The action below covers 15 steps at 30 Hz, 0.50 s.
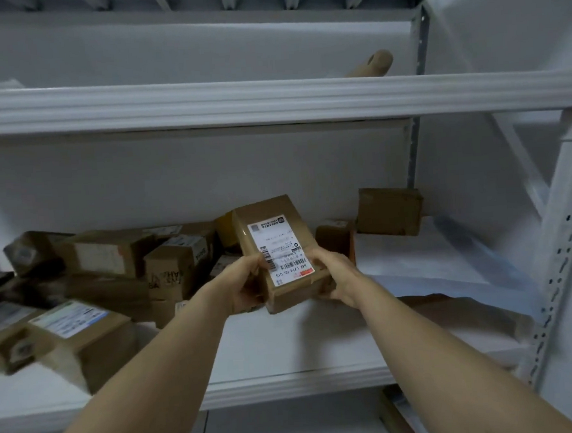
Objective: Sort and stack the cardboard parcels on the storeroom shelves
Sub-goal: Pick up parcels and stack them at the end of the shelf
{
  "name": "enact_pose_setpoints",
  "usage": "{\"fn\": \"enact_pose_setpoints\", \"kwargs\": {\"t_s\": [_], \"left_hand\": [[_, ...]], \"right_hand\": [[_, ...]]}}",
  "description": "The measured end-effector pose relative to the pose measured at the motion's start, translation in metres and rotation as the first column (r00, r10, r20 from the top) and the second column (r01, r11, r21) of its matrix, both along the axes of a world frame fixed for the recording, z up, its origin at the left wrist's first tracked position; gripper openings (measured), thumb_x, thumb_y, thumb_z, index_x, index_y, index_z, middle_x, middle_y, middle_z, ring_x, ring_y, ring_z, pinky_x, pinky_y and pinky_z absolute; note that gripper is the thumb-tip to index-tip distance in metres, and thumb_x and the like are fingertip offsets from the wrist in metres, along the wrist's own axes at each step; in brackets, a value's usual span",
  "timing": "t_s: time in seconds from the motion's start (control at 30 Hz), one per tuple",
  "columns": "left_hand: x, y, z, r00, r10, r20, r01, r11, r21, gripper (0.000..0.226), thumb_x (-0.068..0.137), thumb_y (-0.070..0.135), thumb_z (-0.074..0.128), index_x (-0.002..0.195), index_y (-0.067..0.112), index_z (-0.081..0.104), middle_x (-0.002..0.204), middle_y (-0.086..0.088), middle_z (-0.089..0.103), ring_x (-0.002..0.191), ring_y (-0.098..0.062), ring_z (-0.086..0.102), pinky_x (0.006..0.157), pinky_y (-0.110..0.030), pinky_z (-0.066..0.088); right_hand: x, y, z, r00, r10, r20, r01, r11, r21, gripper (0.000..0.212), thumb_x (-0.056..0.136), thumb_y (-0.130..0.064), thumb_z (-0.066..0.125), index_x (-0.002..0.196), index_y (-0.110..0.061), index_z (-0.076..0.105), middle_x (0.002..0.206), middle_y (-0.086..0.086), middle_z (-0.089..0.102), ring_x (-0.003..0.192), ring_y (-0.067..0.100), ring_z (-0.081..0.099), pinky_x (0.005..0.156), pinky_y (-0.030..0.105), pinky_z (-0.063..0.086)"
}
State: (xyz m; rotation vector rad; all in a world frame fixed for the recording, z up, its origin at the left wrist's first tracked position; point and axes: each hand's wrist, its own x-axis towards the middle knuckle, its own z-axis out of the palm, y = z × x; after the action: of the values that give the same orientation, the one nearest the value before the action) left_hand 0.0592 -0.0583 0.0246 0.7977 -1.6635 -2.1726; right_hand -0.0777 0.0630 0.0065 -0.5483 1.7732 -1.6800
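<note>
Our left hand and right hand grip the near end of a labelled parcel over the shelf; jumbled boxes lie left; a lone box sits far right.

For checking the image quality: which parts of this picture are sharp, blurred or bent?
Head view: the held parcel is sharp, its label partly readable; the left parcels are smeared by blur; the upper shelf edge bows from wide-angle distortion; lighting is dim.
</note>
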Motion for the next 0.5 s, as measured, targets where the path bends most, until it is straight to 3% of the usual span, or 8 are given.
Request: {"fn": "enact_pose_setpoints", "kwargs": {"t_s": [0.1,0.17,0.23,0.3,0.4,0.5], "left_hand": [[0.005,-0.005,-0.005,1.000,0.021,0.007,-0.021,1.000,-0.022,0.029,0.084,0.006,0.049,0.112,0.008,0.056,0.097,-0.014,0.069,0.094,-0.031,0.064,0.090,-0.044,0.050],[0.006,-0.010,-0.007,0.998,0.062,0.018,-0.061,0.998,-0.030,0.030,0.087,0.006,0.050,0.117,0.006,0.056,0.101,-0.015,0.069,0.096,-0.031,0.065,0.085,-0.045,0.052],[0.008,-0.013,-0.006,0.995,0.094,0.029,-0.093,0.995,-0.016,0.026,0.090,0.007,0.048,0.115,0.004,0.054,0.096,-0.015,0.067,0.087,-0.029,0.064,0.070,-0.042,0.052],[0.008,-0.014,-0.004,0.998,0.066,0.005,-0.066,0.996,0.055,0.025,0.091,0.009,0.050,0.115,0.005,0.051,0.095,-0.015,0.066,0.084,-0.030,0.063,0.064,-0.041,0.050],[0.005,-0.012,-0.001,0.997,0.017,-0.072,-0.009,0.995,0.104,0.040,0.086,0.018,0.065,0.120,0.004,0.051,0.103,-0.018,0.066,0.090,-0.034,0.064,0.070,-0.047,0.052],[-0.003,-0.017,-0.007,0.993,-0.027,-0.116,0.036,0.996,0.083,0.053,0.074,0.034,0.076,0.115,0.006,0.057,0.110,-0.019,0.067,0.102,-0.037,0.064,0.095,-0.054,0.047]], "right_hand": [[0.001,-0.004,-0.006,1.000,0.006,-0.026,-0.005,0.999,0.043,0.057,0.067,-0.016,0.080,0.119,-0.008,0.060,0.102,0.010,0.073,0.098,0.025,0.068,0.090,0.042,0.054],[-0.001,-0.005,-0.008,0.992,0.024,-0.124,-0.013,0.996,0.089,0.062,0.063,-0.015,0.085,0.119,-0.009,0.059,0.105,0.003,0.071,0.096,0.018,0.066,0.089,0.036,0.055],[0.000,-0.005,-0.004,0.937,0.050,-0.346,0.008,0.986,0.164,0.058,0.064,-0.015,0.086,0.114,-0.019,0.057,0.109,-0.005,0.065,0.095,0.011,0.060,0.089,0.028,0.051],[0.003,-0.009,-0.002,0.819,0.064,-0.570,0.083,0.970,0.228,0.069,0.064,-0.018,0.087,0.125,-0.016,0.054,0.124,0.002,0.056,0.106,0.017,0.056,0.093,0.027,0.048],[0.004,-0.019,-0.004,0.688,0.061,-0.723,0.194,0.945,0.264,0.093,0.061,-0.027,0.088,0.139,-0.015,0.038,0.136,0.005,0.035,0.124,0.022,0.043,0.104,0.032,0.039],[0.003,-0.024,-0.010,0.621,0.062,-0.782,0.217,0.944,0.247,0.094,0.062,-0.031,0.087,0.138,-0.017,0.033,0.137,0.004,0.029,0.128,0.022,0.037,0.105,0.035,0.039]]}}
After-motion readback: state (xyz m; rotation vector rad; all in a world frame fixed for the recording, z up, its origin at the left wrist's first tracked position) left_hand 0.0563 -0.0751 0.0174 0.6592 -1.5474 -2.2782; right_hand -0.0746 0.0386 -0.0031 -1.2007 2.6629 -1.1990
